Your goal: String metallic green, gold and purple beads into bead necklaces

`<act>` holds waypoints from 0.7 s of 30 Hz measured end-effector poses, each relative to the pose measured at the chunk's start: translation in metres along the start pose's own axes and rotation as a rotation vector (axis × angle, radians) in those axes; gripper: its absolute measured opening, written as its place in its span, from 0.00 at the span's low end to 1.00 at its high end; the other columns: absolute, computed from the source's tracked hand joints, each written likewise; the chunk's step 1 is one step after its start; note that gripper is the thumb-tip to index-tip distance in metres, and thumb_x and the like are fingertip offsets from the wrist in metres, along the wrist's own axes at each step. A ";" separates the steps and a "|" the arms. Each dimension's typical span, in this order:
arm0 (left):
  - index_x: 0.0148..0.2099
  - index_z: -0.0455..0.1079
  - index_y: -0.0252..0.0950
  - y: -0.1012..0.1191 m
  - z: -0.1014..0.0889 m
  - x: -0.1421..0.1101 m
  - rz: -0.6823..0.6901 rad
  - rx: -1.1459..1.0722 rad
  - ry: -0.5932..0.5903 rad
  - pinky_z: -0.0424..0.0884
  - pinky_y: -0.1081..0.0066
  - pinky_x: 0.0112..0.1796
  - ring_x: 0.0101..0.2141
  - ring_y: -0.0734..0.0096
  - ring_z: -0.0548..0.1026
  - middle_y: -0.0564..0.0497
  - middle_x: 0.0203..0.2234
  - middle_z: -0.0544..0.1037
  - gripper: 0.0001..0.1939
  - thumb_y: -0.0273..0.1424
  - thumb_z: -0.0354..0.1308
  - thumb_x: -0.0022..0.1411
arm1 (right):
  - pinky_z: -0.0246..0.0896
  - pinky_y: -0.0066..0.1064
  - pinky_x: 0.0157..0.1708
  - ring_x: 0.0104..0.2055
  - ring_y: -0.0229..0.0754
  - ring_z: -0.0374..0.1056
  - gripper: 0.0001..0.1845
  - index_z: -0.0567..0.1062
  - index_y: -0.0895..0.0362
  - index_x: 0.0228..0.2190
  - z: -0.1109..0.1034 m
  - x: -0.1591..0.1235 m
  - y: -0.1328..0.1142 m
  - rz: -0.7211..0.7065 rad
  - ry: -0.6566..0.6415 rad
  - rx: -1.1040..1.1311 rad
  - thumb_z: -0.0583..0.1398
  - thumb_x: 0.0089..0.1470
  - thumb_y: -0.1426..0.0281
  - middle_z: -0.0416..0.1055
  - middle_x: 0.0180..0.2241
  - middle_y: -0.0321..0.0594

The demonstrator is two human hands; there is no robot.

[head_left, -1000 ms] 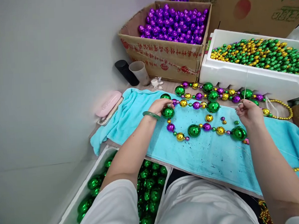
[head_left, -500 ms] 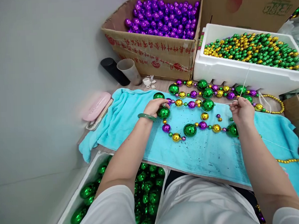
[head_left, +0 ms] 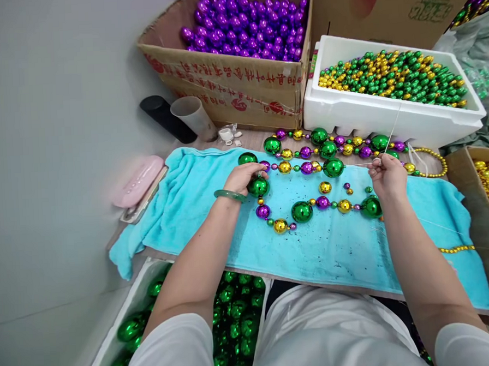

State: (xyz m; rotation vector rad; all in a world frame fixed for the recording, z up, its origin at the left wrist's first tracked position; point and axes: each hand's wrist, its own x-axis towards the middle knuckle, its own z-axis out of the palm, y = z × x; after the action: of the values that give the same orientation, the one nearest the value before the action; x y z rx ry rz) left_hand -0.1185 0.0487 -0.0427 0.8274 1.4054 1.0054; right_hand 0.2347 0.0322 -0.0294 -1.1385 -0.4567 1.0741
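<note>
A string of green, gold and purple beads (head_left: 311,208) curves across a turquoise towel (head_left: 338,243). My left hand (head_left: 244,176), with a green bangle on the wrist, grips the string's end at a large green bead (head_left: 258,186). My right hand (head_left: 385,174) pinches a thin clear thread (head_left: 393,126) that rises toward the white foam box. Another beaded string (head_left: 333,148) lies just beyond, along the towel's far edge.
A cardboard box of purple beads (head_left: 238,68) stands at the back. A white foam box of green and gold beads (head_left: 388,110) is to its right. A foam tray of green beads (head_left: 231,320) sits by my knee. A pink case (head_left: 138,180), a cup (head_left: 194,117) and a black cylinder (head_left: 165,119) lie left.
The view has swung to the right, so everything sits further left in the picture. Both hands keep their hold on the bead string and the thread.
</note>
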 end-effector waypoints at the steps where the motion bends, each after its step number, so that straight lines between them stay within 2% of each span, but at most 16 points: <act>1: 0.27 0.74 0.30 0.001 0.000 -0.001 0.004 -0.002 0.002 0.68 0.71 0.30 0.24 0.71 0.72 0.48 0.18 0.76 0.10 0.32 0.65 0.42 | 0.57 0.19 0.15 0.18 0.31 0.65 0.07 0.68 0.58 0.26 0.000 0.000 0.000 0.001 0.004 0.003 0.56 0.56 0.75 0.65 0.16 0.30; 5: 0.27 0.75 0.30 0.001 0.001 0.000 0.013 0.010 0.008 0.67 0.71 0.31 0.25 0.70 0.73 0.48 0.18 0.75 0.10 0.32 0.64 0.41 | 0.57 0.19 0.15 0.17 0.32 0.65 0.09 0.68 0.59 0.26 0.002 0.000 0.000 0.003 0.009 0.011 0.53 0.57 0.76 0.65 0.16 0.31; 9: 0.26 0.74 0.30 0.001 0.001 0.000 0.018 0.033 0.012 0.68 0.71 0.31 0.25 0.70 0.73 0.49 0.18 0.75 0.10 0.33 0.64 0.41 | 0.56 0.19 0.15 0.17 0.31 0.65 0.08 0.68 0.58 0.26 0.003 -0.001 -0.003 -0.001 0.028 0.002 0.54 0.56 0.76 0.65 0.15 0.30; 12: 0.26 0.74 0.32 0.012 0.002 -0.013 0.040 0.030 0.011 0.68 0.71 0.30 0.26 0.68 0.74 0.51 0.18 0.74 0.10 0.34 0.64 0.41 | 0.55 0.19 0.15 0.17 0.31 0.64 0.06 0.68 0.58 0.25 0.001 -0.007 -0.013 -0.028 0.010 -0.011 0.57 0.53 0.75 0.65 0.15 0.30; 15: 0.27 0.73 0.35 0.033 0.005 -0.045 0.033 0.016 -0.052 0.68 0.71 0.28 0.25 0.66 0.74 0.53 0.16 0.70 0.09 0.35 0.65 0.43 | 0.56 0.20 0.15 0.18 0.31 0.65 0.06 0.68 0.57 0.25 -0.011 -0.019 -0.034 -0.111 -0.036 -0.037 0.61 0.51 0.71 0.65 0.15 0.29; 18: 0.27 0.73 0.38 0.055 0.015 -0.091 0.074 0.071 -0.148 0.68 0.71 0.26 0.24 0.66 0.74 0.54 0.13 0.67 0.08 0.36 0.65 0.45 | 0.56 0.20 0.14 0.17 0.31 0.64 0.09 0.69 0.56 0.27 -0.032 -0.038 -0.061 -0.220 -0.025 -0.098 0.64 0.49 0.66 0.65 0.16 0.29; 21: 0.27 0.75 0.40 0.063 0.035 -0.130 0.121 0.281 -0.337 0.65 0.71 0.23 0.22 0.67 0.72 0.51 0.15 0.71 0.09 0.40 0.64 0.47 | 0.55 0.21 0.14 0.16 0.31 0.63 0.09 0.70 0.57 0.27 -0.057 -0.061 -0.084 -0.296 -0.020 -0.162 0.64 0.49 0.65 0.65 0.16 0.29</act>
State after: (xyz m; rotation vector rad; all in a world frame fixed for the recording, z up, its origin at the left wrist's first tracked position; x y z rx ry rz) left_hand -0.0766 -0.0431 0.0664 1.2408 1.2292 0.7232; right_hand 0.2880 -0.0511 0.0356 -1.1604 -0.7144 0.8013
